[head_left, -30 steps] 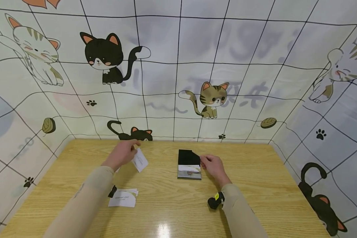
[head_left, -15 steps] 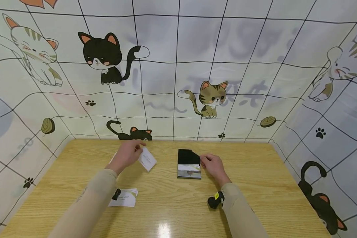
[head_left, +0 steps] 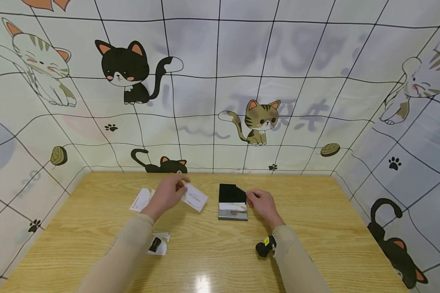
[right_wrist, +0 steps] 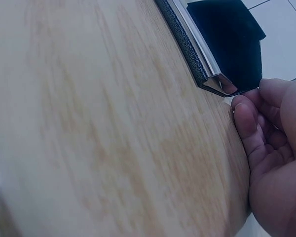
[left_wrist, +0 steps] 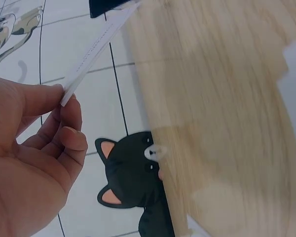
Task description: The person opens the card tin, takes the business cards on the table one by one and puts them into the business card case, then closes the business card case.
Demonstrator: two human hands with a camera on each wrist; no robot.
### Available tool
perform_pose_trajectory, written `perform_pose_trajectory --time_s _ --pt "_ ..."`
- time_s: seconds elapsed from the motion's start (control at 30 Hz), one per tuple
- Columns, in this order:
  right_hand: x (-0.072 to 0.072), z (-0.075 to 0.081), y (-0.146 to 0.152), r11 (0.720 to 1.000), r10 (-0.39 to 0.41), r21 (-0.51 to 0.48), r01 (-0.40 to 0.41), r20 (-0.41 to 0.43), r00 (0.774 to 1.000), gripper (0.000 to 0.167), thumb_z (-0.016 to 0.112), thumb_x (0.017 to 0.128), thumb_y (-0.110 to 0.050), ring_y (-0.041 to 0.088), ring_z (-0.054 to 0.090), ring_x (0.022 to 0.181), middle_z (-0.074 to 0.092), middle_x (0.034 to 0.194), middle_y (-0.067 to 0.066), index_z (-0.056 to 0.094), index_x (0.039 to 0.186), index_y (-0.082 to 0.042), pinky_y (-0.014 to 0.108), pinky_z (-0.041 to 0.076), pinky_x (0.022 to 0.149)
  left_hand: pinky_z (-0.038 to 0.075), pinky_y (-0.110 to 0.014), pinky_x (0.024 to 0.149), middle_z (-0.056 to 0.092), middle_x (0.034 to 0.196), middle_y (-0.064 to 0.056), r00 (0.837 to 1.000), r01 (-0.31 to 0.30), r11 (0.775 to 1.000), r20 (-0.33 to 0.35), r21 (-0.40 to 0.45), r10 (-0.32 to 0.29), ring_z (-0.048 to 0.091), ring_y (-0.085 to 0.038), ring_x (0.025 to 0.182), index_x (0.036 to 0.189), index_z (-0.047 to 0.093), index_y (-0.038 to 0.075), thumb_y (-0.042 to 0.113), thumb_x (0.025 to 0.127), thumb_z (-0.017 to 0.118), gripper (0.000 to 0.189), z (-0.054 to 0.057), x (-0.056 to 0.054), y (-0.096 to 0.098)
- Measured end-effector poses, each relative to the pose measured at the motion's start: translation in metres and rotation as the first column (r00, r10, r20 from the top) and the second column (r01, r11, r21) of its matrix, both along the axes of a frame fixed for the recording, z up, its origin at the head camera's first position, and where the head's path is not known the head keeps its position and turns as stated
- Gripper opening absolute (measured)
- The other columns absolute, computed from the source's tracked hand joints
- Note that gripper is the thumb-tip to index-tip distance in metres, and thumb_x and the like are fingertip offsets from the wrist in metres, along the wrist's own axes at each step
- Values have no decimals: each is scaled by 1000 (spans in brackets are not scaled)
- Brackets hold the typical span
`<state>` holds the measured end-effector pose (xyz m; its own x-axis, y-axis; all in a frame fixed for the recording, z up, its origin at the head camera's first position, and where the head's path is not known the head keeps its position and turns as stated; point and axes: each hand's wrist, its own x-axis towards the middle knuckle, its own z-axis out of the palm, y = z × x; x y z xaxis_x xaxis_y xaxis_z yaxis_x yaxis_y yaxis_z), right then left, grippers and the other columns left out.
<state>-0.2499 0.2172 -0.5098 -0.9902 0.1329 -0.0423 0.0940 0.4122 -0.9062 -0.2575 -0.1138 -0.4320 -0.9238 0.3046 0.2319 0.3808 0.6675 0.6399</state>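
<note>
My left hand [head_left: 165, 197] pinches a white business card [head_left: 195, 197] between thumb and fingers, held above the table left of the card case. In the left wrist view the card [left_wrist: 96, 54] is seen nearly edge-on, tilted. The business card case [head_left: 227, 192] lies opened, its black lid at the back and a shiny metal tray in front. A white card with a green curve [head_left: 233, 206] sits in that tray. My right hand [head_left: 264, 205] pinches the right edge of the black lid. Up close, the right wrist view shows its fingertips [right_wrist: 244, 116] at the lid's corner.
Several business cards [head_left: 141, 199] lie at the back left, partly behind my left wrist. Another stack [head_left: 163, 246] lies nearer, partly covered by my left sleeve and the wrist camera. A cat-patterned cloth [head_left: 194, 93] borders the wooden table [head_left: 212, 252] behind and at the sides.
My left hand has moved right with the business card, toward the card case, uncovering the cards at the back left. My right hand stays at the case's edge.
</note>
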Motion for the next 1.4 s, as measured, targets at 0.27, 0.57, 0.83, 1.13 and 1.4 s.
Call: perform_pose_trajectory --time_s 0.27,0.57,0.83,1.13,1.4 --pt "0 1 -1 1000 5 -5 -5 -9 1000 27 62 104 -20 14 62 72 69 80 7 75 95 1 27 50 69 46 -32 66 69 86 -5 999 -7 999 51 44 5 56 -16 72 118 69 4 2 97 68 21 -6 5 21" --pt "1 1 0 1000 12 1 -12 10 1000 28 61 105 -22 17 62 73 69 81 7 75 95 -1 28 50 72 47 -30 66 68 83 -2 999 -6 995 47 99 2 55 -14 70 112 69 7 1 95 70 17 -13 7 45" --pt "1 2 1 1000 13 -8 -13 6 1000 29 61 105 -22 15 62 73 69 82 8 75 94 0 29 51 72 47 -28 65 68 84 -4 999 -8 992 54 124 1 56 -15 72 108 68 8 0 95 70 16 -17 5 64" --pt "1 2 1 1000 9 4 -9 12 1000 29 62 105 -23 16 61 71 68 78 5 74 92 0 28 50 70 47 -29 64 66 84 -3 996 -10 988 85 157 -4 55 -15 72 109 67 7 0 95 69 15 -25 4 78" --pt "-1 0 1 1000 11 -1 -11 20 1000 28 61 105 -23 16 61 74 68 81 5 75 93 -2 29 51 72 48 -30 65 65 85 -2 995 -7 991 103 133 -7 55 -15 73 110 66 8 3 96 69 15 -36 1 88"
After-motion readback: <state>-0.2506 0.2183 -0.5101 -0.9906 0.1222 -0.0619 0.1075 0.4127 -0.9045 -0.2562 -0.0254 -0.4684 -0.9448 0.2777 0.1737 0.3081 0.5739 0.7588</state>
